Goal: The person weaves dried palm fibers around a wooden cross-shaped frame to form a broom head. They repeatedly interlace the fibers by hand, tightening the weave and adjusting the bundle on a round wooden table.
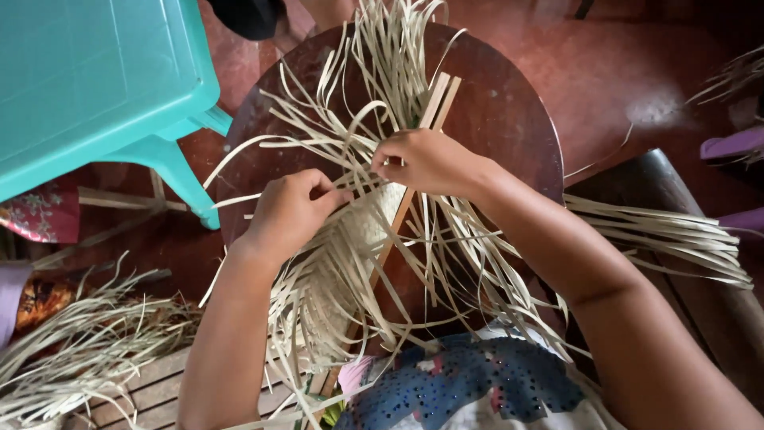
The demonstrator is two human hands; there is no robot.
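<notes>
pinching pale straw strips (350,151) over the round wooden board (509,119), the left hand (290,213) and right hand (426,162) sit close together; the woven band (362,231) runs diagonally toward the body along a wooden slat (436,99), nearer the left hand, whose fingers seem closed on a strip.

my left hand (290,209) and right hand (426,159) meet on the woven strips (358,239) lying atop the round board (509,119); the stool (95,87) stands left.
</notes>
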